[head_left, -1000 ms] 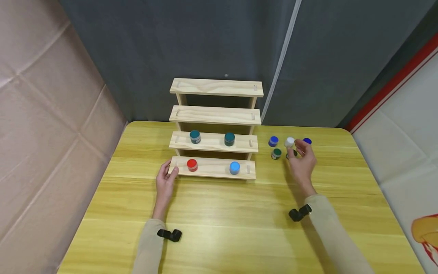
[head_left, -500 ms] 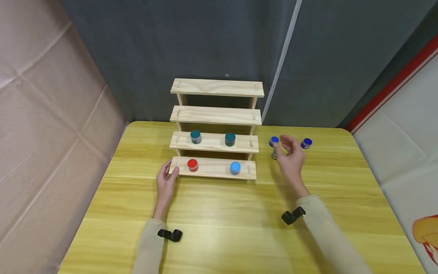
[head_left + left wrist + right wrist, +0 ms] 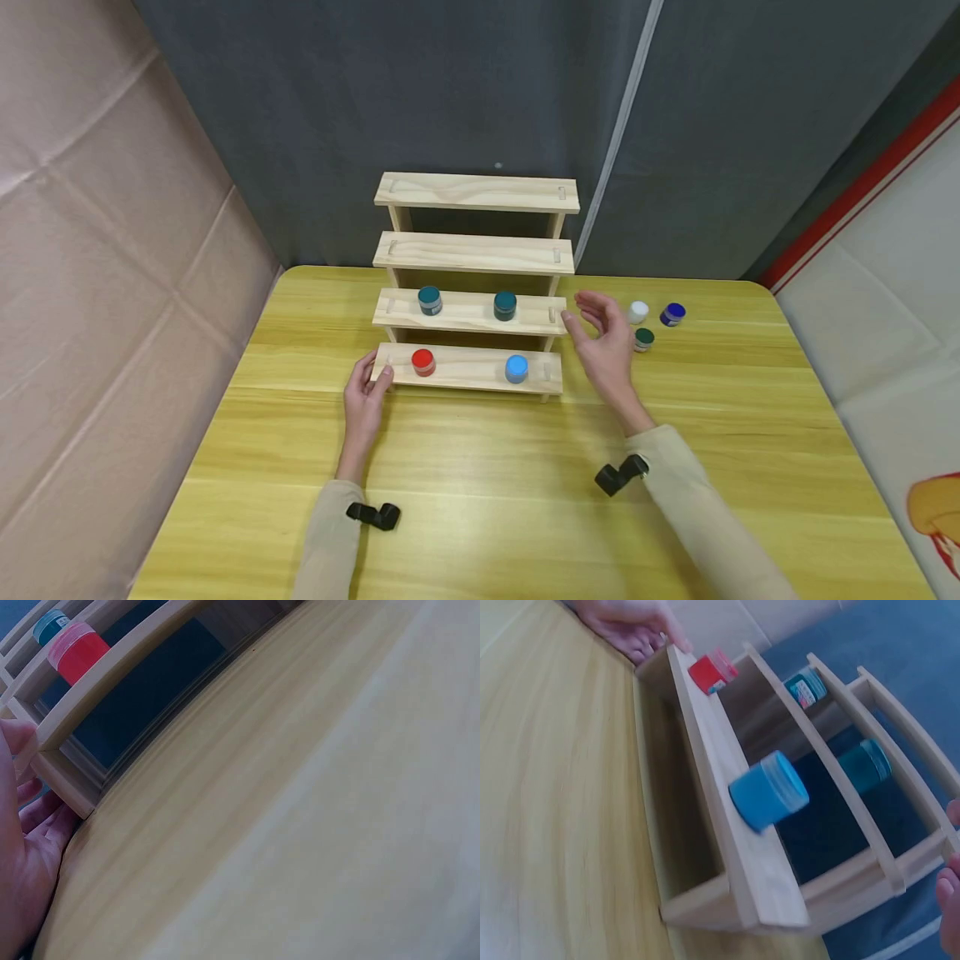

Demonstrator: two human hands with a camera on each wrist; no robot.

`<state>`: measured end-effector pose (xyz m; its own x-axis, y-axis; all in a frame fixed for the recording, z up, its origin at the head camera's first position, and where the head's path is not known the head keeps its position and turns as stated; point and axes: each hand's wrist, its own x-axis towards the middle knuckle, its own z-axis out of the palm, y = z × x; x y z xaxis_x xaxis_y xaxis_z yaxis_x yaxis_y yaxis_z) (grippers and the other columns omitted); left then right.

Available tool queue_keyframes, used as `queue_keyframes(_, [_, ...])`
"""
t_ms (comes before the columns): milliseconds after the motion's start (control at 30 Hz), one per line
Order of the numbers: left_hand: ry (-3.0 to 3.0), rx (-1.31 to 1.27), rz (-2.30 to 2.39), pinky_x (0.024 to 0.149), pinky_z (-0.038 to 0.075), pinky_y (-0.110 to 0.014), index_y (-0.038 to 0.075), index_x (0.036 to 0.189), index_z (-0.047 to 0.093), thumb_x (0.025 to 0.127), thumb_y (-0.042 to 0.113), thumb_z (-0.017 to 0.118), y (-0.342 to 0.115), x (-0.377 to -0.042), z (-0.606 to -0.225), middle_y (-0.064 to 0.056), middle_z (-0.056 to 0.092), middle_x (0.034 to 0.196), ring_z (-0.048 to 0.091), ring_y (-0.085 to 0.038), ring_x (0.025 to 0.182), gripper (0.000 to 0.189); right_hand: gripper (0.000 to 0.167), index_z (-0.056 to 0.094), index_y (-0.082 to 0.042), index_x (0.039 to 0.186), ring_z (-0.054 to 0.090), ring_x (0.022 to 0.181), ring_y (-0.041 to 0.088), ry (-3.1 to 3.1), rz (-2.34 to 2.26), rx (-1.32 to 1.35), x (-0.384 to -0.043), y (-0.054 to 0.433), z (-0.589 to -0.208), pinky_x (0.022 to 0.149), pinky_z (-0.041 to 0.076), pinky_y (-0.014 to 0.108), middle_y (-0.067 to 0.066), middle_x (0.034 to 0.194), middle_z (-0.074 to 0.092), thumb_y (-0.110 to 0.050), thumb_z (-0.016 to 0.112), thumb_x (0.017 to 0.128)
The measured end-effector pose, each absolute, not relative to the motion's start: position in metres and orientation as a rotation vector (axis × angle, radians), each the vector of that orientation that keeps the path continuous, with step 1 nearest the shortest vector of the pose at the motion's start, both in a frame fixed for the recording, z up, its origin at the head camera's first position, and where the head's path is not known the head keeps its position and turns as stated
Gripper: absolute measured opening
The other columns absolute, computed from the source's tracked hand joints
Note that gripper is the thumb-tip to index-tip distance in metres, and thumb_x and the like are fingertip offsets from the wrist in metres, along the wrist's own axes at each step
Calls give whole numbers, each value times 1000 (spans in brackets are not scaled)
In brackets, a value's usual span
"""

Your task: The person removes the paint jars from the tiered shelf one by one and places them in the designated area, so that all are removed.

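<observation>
Head view: on the table (image 3: 480,500), toward the far side, a four-tier rack (image 3: 468,253). Runs left to right along its long axis, right end a touch nearer; steps down toward the near side, front to the person. On the nearest tier, a red jar (image 3: 423,362) and, farther right, a blue jar (image 3: 517,369); on the second, a left teal jar (image 3: 430,300) and a right teal jar (image 3: 506,305). At the near left corner, the left hand (image 3: 363,408), in a grip on the nearest tier's end. By the second tier's right end, the right hand (image 3: 606,346), thumb and fingers spread apart, no held thing in sight. Lies directly left of those fingers, end-on to them. Contact there uncertain; left hand the nearer. Right of the right hand, a white jar (image 3: 637,312), a green jar (image 3: 643,339) and a dark blue jar (image 3: 673,314).

Left wrist view: thumb over the lowest tier's end, other fingers against the side panel.

Right wrist view: at the right edge, partly cut off, fingertips beside the tier ends, apart from one another; no telling about touch. At the opposite end, the left hand's hold.
</observation>
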<state>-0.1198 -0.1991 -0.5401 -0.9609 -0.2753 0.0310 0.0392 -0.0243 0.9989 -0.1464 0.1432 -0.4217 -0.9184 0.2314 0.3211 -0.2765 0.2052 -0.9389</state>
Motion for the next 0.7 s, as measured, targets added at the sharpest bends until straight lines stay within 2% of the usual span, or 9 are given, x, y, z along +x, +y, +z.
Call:
queue_keyframes(67, [-2034,248,-2087,71,53,-21,-5,143,50,99,3,61,-198,-118,-534,-1,70,113,62,-12,73,46,42,55,15,129,57,122,42,-2106,1790,48,-151,141,-427,109,47,49,31,131,59,4,70,91])
queue_keyframes(200, [-2053,253,-2078,71,54,-22,-5,144,49,100,4,60,-198,-117,-531,-15,67,123,62,-12,74,46,43,58,7,128,59,122,35,-2183,1807,69,-155,133,-430,108,49,43,23,130,62,-4,75,90])
queue_keyframes(433, [-2042,268,-2064,70,52,-17,2,145,51,101,8,61,-201,-122,-550,-18,66,125,60,-6,73,45,45,58,6,131,57,125,40,-2275,1837,159,-158,115,-424,108,49,44,26,132,61,-4,74,90])
queue_keyframes(700, [-2065,230,-2027,71,52,-16,2,145,51,102,11,60,-200,-123,-553,-28,62,130,60,-4,74,45,49,56,3,134,59,126,35,-2373,1794,205,-164,99,-422,110,49,41,21,134,61,-8,75,91])
